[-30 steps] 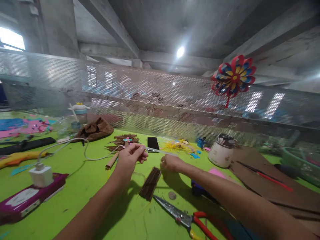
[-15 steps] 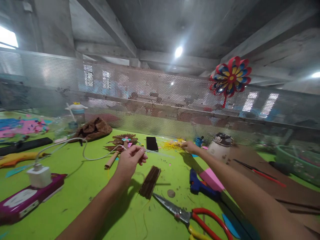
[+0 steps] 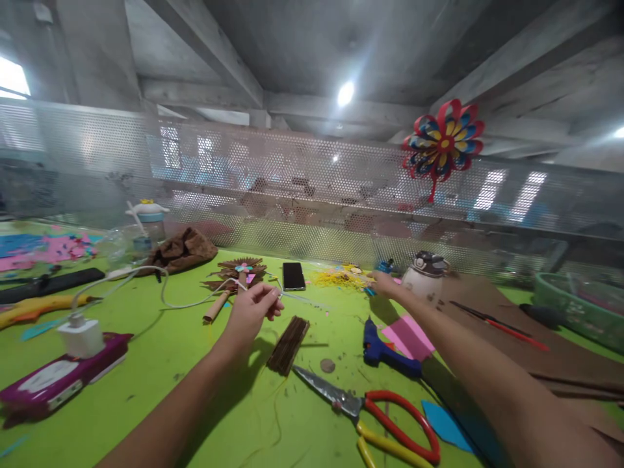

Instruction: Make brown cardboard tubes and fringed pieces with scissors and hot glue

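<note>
My left hand point(image 3: 256, 309) is above the table with thumb and fingertips pinched together. A thin clear strip point(image 3: 302, 299) runs out from its fingertips to the right. My right hand point(image 3: 385, 286) reaches to the far side, by a heap of yellow shreds point(image 3: 341, 278) and a small blue object point(image 3: 385, 265); its fingertips are mostly hidden. A bundle of brown paper strips point(image 3: 288, 346) lies below my left hand. Behind that hand are a brown pleated paper piece with a small flower point(image 3: 244, 268) and a rolled brown paper tube point(image 3: 217, 307).
Scissors point(image 3: 336, 396), a blue glue gun point(image 3: 385, 351), pink paper point(image 3: 409, 337) and a coin-like disc point(image 3: 327, 365) lie in front. A phone point(image 3: 293, 276) and a jug point(image 3: 423, 279) stand farther back. Left are a power strip point(image 3: 68, 377) and cable point(image 3: 168, 292).
My right hand has moved a little to the right, from the yellow shreds toward the small blue object. My left hand keeps its pinch in nearly the same place. The view has shifted slightly.
</note>
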A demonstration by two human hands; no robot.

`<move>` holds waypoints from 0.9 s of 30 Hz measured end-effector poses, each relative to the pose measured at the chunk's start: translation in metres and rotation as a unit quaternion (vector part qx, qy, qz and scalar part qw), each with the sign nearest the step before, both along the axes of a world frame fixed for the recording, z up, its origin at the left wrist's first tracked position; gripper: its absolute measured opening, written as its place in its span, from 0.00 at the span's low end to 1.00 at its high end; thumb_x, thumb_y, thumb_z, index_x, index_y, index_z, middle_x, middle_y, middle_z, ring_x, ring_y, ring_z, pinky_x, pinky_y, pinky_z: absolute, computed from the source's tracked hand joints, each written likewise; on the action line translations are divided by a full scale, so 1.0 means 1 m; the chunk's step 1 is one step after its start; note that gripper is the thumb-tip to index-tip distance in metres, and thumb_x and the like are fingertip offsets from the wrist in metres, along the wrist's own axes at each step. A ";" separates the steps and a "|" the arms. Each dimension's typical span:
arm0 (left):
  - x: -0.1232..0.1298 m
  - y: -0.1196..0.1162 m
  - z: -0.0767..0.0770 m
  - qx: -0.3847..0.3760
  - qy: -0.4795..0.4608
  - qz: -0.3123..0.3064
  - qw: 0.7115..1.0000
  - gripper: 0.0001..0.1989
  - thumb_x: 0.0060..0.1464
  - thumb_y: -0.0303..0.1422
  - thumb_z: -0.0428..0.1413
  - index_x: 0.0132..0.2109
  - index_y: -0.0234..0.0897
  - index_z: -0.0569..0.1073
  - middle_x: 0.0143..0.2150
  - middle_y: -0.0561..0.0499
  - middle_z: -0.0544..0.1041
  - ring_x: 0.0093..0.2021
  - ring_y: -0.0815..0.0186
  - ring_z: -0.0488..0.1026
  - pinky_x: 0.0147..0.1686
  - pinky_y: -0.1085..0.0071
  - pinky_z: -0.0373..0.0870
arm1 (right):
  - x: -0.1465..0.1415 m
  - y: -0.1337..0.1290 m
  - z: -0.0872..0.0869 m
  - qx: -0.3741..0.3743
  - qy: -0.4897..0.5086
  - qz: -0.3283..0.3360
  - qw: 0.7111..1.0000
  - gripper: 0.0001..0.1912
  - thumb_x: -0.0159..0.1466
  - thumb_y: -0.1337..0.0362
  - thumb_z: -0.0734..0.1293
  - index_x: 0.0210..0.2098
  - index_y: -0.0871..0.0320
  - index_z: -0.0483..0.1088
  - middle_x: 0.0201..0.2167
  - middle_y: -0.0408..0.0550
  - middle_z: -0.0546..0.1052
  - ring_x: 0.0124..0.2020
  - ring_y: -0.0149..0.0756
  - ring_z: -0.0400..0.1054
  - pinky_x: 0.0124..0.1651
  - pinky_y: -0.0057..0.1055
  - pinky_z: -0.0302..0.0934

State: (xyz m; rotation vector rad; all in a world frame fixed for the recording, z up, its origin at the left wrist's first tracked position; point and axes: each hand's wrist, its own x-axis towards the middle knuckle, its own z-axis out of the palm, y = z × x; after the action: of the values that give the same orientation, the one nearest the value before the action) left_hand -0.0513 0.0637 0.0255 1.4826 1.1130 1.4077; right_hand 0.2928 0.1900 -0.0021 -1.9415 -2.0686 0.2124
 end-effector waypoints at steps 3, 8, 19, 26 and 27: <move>0.000 0.003 -0.003 0.000 0.010 -0.015 1.000 0.11 0.48 0.39 0.57 0.31 0.35 0.72 0.25 0.49 0.75 0.25 0.67 0.70 0.25 0.72 0.65 | -0.004 -0.022 0.018 0.036 0.017 0.018 0.999 0.16 0.65 0.61 0.64 0.50 0.59 0.67 0.50 0.50 0.70 0.45 0.41 0.69 0.44 0.41 0.66; 0.019 -0.001 0.001 0.022 0.064 -0.081 0.994 0.10 0.48 0.38 0.56 0.27 0.35 0.70 0.21 0.52 0.73 0.21 0.68 0.67 0.24 0.72 0.64 | -0.032 -0.107 0.040 0.084 0.060 0.120 0.987 0.10 0.65 0.66 0.61 0.43 0.61 0.72 0.45 0.52 0.75 0.46 0.37 0.68 0.49 0.35 0.63; 0.095 -0.053 0.041 0.107 0.132 -0.256 0.952 0.08 0.52 0.35 0.53 0.30 0.36 0.72 0.24 0.51 0.74 0.25 0.68 0.69 0.27 0.72 0.65 | -0.090 -0.221 0.024 0.090 0.314 0.200 0.924 0.16 0.67 0.56 0.55 0.29 0.57 0.65 0.19 0.39 0.67 0.22 0.29 0.61 0.29 0.27 0.57; 0.101 -0.043 0.018 0.004 -0.061 -0.215 0.975 0.10 0.50 0.37 0.58 0.30 0.33 0.71 0.27 0.51 0.72 0.29 0.70 0.69 0.28 0.75 0.65 | -0.077 -0.208 0.014 0.046 0.352 0.204 0.913 0.21 0.67 0.51 0.54 0.32 0.59 0.68 0.12 0.35 0.63 0.13 0.27 0.55 0.24 0.26 0.55; 0.102 -0.040 0.012 -0.014 -0.088 -0.214 0.973 0.10 0.49 0.37 0.58 0.31 0.33 0.70 0.28 0.51 0.73 0.29 0.70 0.69 0.28 0.75 0.65 | -0.076 -0.206 0.010 0.041 0.351 0.203 0.913 0.21 0.67 0.51 0.54 0.32 0.60 0.68 0.11 0.35 0.62 0.13 0.27 0.54 0.23 0.26 0.54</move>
State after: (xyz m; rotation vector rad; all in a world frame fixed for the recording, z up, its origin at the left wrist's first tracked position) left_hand 0.0509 0.0236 0.0380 1.4395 0.6507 1.1863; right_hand 0.2167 -0.0165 0.0084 -1.1081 -1.8836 0.7712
